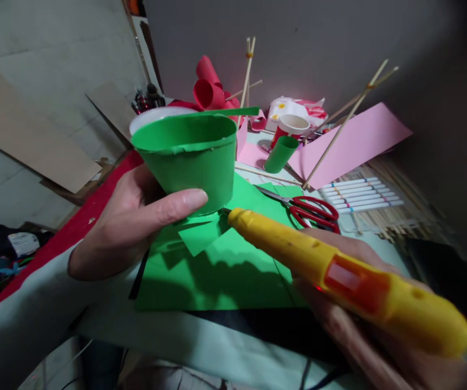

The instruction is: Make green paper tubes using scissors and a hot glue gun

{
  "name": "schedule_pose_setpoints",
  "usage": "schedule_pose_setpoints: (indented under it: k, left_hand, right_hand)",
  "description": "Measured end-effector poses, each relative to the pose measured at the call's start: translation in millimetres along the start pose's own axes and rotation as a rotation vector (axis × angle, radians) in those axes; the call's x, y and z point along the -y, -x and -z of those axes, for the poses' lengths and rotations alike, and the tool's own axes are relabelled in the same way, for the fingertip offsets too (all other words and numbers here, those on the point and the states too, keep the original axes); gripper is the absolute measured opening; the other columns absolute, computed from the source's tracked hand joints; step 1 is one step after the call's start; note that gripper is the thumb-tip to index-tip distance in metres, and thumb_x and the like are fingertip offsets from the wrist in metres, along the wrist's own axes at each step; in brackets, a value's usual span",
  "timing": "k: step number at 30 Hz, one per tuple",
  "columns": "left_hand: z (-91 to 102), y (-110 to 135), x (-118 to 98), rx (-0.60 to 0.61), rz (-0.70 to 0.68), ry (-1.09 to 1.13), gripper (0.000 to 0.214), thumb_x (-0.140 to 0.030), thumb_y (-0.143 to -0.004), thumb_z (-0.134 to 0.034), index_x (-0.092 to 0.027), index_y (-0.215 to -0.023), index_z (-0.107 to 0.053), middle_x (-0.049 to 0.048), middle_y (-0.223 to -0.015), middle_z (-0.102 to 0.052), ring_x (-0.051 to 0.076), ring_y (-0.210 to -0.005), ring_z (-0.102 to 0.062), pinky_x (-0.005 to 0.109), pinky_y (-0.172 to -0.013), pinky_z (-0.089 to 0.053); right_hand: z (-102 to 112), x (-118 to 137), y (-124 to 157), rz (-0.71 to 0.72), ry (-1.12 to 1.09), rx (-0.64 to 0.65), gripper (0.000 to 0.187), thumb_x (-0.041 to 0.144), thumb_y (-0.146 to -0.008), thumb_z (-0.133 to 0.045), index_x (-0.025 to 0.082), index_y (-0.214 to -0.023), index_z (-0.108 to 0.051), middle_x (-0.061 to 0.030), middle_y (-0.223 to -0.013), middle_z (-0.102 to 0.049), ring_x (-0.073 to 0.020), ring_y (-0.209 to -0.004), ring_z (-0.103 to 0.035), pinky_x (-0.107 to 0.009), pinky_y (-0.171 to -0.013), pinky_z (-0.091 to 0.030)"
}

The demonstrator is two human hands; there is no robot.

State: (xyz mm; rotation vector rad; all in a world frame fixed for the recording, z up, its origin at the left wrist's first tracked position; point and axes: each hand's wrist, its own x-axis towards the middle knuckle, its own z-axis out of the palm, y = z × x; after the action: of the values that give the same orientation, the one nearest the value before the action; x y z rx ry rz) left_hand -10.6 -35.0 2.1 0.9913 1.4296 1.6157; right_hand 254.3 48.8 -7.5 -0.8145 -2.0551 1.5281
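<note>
My left hand (136, 216) grips a green paper cup shape (193, 170), wide at the top, with the thumb pressed across its lower front. A yellow glue gun (298, 252) lies in my right hand (347, 303), whose fingers wrap its far side and underside. Its dark nozzle tip meets, or nearly meets, the cup's bottom edge. Below the cup hangs or lies a small green paper piece (203, 238); I cannot tell whether it is attached. Green paper sheets (225, 281) cover the table under both hands.
Red-handled scissors (315, 208) lie on the right, beside white markers (361, 195). Farther back stand a green paper tube (281, 155), a paper cup (292, 127), tied wooden sticks (345, 122) and red paper rolls (209, 92). Pink paper (351, 143) leans behind the sticks.
</note>
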Motion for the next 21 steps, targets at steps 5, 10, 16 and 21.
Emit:
schedule_pose_setpoints:
  k: [5,10,16,21]
  left_hand:
    - [0.6,-3,-2,-0.057,-0.086,0.177,0.022,-0.024,-0.081,-0.082,-0.023,-0.103,-0.08,0.0028,-0.105,-0.082,0.031,-0.103,-0.077,0.04,-0.089,-0.064]
    - [9.1,-6,0,-0.12,-0.147,0.141,0.031,-0.025,-0.074,-0.089,-0.025,-0.103,-0.08,0.0011,-0.108,-0.082,0.027,-0.106,-0.074,0.034,-0.093,-0.061]
    - [15.8,-6,-2,-0.173,-0.168,0.096,0.031,-0.023,-0.071,-0.09,-0.028,-0.101,-0.081,0.0014,-0.111,-0.081,0.028,-0.11,-0.072,0.035,-0.097,-0.059]
    - [17.7,-7,-4,-0.189,-0.17,0.1,0.036,-0.024,-0.07,-0.091,-0.029,-0.104,-0.081,0.001,-0.112,-0.08,0.029,-0.114,-0.072,0.035,-0.099,-0.06]
  right_hand:
    - [-1,7,-11,-0.061,-0.095,-0.043,0.018,0.049,-0.094,-0.065,0.037,-0.094,-0.078,-0.0002,-0.059,-0.06,-0.0173,-0.048,-0.054,-0.03,-0.045,-0.042]
    - [-11,6,-38,-0.154,-0.564,-0.154,0.033,0.051,-0.093,-0.061,0.025,-0.091,-0.082,-0.0014,-0.057,-0.06,-0.0095,-0.042,-0.044,-0.024,-0.043,-0.035]
    - [-30,-15,-41,-0.314,-0.782,-0.081,0.034,0.05,-0.086,-0.074,0.017,-0.089,-0.082,-0.0079,-0.085,-0.077,-0.0094,-0.054,-0.06,-0.019,-0.052,-0.047]
    - [-45,-19,-35,-0.402,-0.847,0.07,0.034,0.048,-0.082,-0.08,0.015,-0.091,-0.082,-0.0085,-0.09,-0.078,-0.0094,-0.063,-0.064,-0.019,-0.059,-0.05]
